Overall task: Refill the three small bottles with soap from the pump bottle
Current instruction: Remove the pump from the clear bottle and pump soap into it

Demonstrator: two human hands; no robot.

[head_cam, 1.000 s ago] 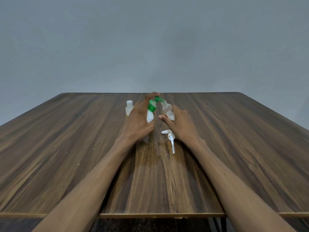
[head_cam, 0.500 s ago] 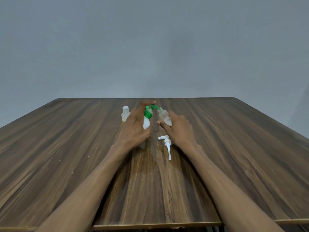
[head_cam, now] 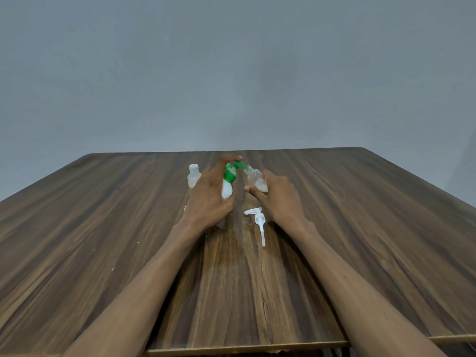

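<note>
The left hand (head_cam: 210, 195) grips the green-capped pump bottle (head_cam: 228, 184) round its white body, index finger laid over the green pump head (head_cam: 238, 164). The spout points right, its tip at the mouth of a small clear bottle (head_cam: 256, 182). The right hand (head_cam: 277, 198) holds that bottle tilted toward the spout, fingers curled about its lower half; white soap sits in its base. Left of the pump bottle, a second small bottle (head_cam: 193, 176) stands upright with a white cap on. Nearer the onlooker than the pump bottle, a detached white pump dispenser (head_cam: 258, 222) lies flat on the wooden table (head_cam: 103, 240). A third small bottle cannot be made out. The small bottle looks light, thin-walled and slick if soap runs down it; hold it low on the body, without squeezing, neck steady under the spout.
</note>
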